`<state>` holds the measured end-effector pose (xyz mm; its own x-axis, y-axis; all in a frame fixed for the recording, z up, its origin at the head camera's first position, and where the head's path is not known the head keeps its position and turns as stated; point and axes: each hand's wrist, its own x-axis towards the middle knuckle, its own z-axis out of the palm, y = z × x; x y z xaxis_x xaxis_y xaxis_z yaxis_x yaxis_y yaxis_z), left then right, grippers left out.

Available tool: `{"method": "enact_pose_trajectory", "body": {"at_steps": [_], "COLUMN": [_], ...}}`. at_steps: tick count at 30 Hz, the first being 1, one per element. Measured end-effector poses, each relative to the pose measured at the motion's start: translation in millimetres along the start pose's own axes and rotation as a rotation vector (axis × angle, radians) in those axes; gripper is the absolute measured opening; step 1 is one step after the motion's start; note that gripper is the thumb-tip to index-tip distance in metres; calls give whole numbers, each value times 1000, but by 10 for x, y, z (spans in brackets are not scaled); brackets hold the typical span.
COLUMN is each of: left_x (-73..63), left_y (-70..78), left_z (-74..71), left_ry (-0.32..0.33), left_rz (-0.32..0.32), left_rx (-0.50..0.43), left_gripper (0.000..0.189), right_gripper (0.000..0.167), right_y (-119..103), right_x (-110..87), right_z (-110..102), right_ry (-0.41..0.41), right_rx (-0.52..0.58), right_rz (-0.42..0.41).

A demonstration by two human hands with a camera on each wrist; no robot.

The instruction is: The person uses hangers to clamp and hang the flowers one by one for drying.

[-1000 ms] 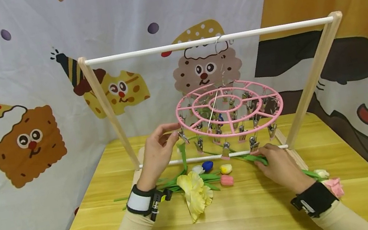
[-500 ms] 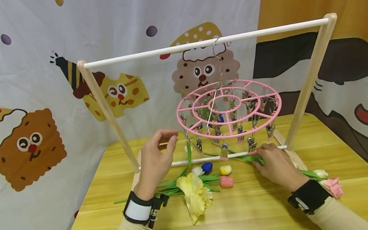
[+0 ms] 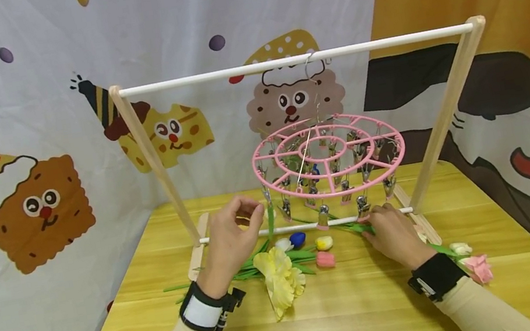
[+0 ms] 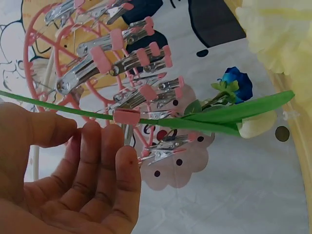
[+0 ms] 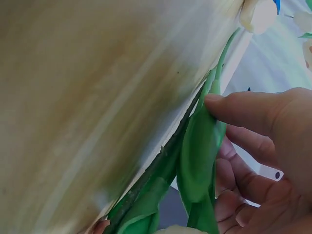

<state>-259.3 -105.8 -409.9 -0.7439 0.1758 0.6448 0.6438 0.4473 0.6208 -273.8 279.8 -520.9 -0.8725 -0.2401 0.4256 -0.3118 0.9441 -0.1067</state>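
A white tulip (image 4: 257, 126) hangs by its green stem from a pink-tipped clip (image 4: 127, 116) at the left edge of the round pink clip hanger (image 3: 332, 195). My left hand (image 3: 232, 239) is right beside that stem, thumb tip close to the bent index finger, other fingers loosely curved. In the left wrist view the stem passes just past the thumb, outside the fingers. My right hand (image 3: 395, 234) is low under the hanger's right side. Seen from the right wrist, its thumb and fingers pinch a green tulip leaf (image 5: 199, 156) close to the tabletop.
A wooden frame (image 3: 148, 150) with a white top bar (image 3: 392, 41) carries the hanger. On the table lie a large yellow flower (image 3: 281, 281), a blue tulip (image 3: 297, 239), a yellow tulip (image 3: 324, 243) and a pink tulip (image 3: 325, 259). A pink flower (image 3: 480, 268) lies right.
My left hand has drawn back from the hanger's rim and dropped lower along the hanging stem. The hanging leaf has shifted slightly right. My right hand stays nearly in place.
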Motion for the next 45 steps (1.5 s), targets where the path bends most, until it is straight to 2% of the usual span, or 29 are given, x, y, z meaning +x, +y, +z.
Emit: {"method": "enact_pose_trajectory", "body": {"at_steps": [5, 10, 15, 19, 26, 30, 35, 41, 45], "left_x": [-65, -121, -182, -221, -248, -254, -270, -278, -265], "left_y": [21, 52, 97, 120, 113, 70, 29, 22, 42], "left_z": [48, 142, 256, 344, 451, 505, 544, 537, 517], "left_ry": [-33, -115, -203, -247, -320, -346, -368, -383, -384], "left_rz": [8, 43, 66, 81, 71, 64, 45, 51, 64], "left_rx": [6, -4, -18, -15, 52, 92, 133, 171, 134], "left_gripper": [5, 6, 4, 4, 15, 24, 31, 30, 23], "right_gripper": [29, 24, 19, 19, 22, 21, 19, 22, 24], "right_y": [-29, -57, -51, -39, -35, -36, -68, -160, -224], "right_x": [-8, -35, -89, -139, -193, -223, -269, -299, -313], "right_z": [-56, -179, -289, -377, -537, -597, -665, -761, -808], "right_ry": [-26, -37, -7, 17, 58, 96, 84, 73, 83], "right_rx": [-3, 25, 40, 30, 40, 58, 92, 150, 195], "right_rz": [-22, -14, -33, -40, -30, -31, -5, -8, -18]}}
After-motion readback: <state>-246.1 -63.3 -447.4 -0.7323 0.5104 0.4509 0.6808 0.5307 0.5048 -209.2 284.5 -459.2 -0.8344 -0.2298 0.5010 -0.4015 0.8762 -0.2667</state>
